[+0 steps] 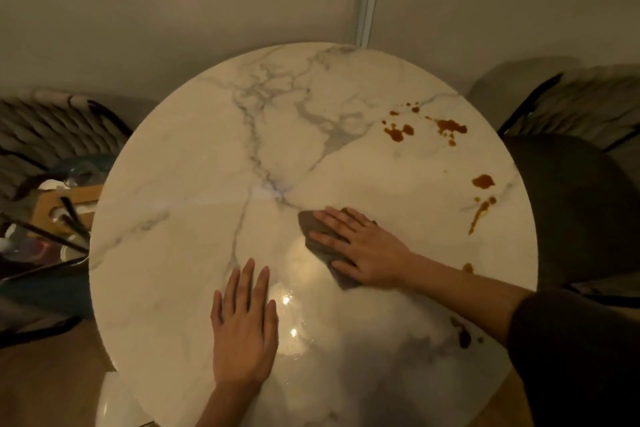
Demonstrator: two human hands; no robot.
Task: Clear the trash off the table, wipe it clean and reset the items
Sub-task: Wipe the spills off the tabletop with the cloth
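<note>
Mid-wipe, the right hand [367, 250] pressed the dark cloth [313, 224] flat near the middle of the tabletop [194, 156], fingers straight and apart, the left hand [244, 333] lay flat nearby, fingers nearly together, and the next pass likely had to reach the brown stains [450, 126] rightward

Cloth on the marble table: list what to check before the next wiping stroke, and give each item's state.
1. Cloth pressed flat under right hand: ok.
2. Left hand flat on table, apart from the cloth: ok.
3. Brown stains at the far right wiped: not ok.
4. Stain by the near right edge wiped: not ok.
5. Cloth's underside clean enough: cannot tell.
</note>
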